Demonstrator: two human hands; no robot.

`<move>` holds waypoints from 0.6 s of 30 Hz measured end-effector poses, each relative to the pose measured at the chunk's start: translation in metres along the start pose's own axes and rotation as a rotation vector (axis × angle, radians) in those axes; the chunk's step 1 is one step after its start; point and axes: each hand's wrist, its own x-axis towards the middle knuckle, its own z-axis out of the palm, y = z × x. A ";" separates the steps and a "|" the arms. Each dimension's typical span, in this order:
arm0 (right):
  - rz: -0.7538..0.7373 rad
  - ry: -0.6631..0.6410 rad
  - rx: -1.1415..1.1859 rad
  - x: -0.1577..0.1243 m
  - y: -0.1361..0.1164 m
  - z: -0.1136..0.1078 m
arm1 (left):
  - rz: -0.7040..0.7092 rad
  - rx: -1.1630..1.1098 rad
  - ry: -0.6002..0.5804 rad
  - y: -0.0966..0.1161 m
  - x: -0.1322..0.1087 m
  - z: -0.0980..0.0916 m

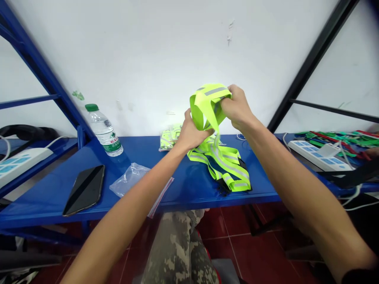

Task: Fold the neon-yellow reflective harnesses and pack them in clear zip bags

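A neon yellow reflective strap harness (227,161) with grey stripes lies partly on the blue table, its upper loops lifted in the air. My right hand (235,104) is closed on the raised band at its right side. My left hand (194,132) grips the lower left of the same loop, its thumb pointing right. Dark buckles (223,187) show at the harness's near edge. Behind my left hand, a packed bundle of similar yellow straps (167,140) in clear plastic is partly hidden.
On the blue table (180,193) an opened clear plastic bag (130,179) sits under my left forearm. Further left are a black phone (85,189) and a water bottle (103,130). Power strips (321,156) and colourful straps (331,138) lie to the right, near another person's hand (371,153).
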 end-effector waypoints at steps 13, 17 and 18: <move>-0.154 0.332 -0.251 -0.008 -0.032 -0.007 | -0.305 -0.397 -0.320 0.005 0.002 0.002; -0.103 0.334 -0.226 0.006 -0.027 -0.010 | -0.376 -0.677 -0.558 0.007 -0.015 0.010; -0.086 0.293 -0.176 0.011 -0.023 -0.015 | -0.400 -0.725 -0.592 0.006 -0.017 0.008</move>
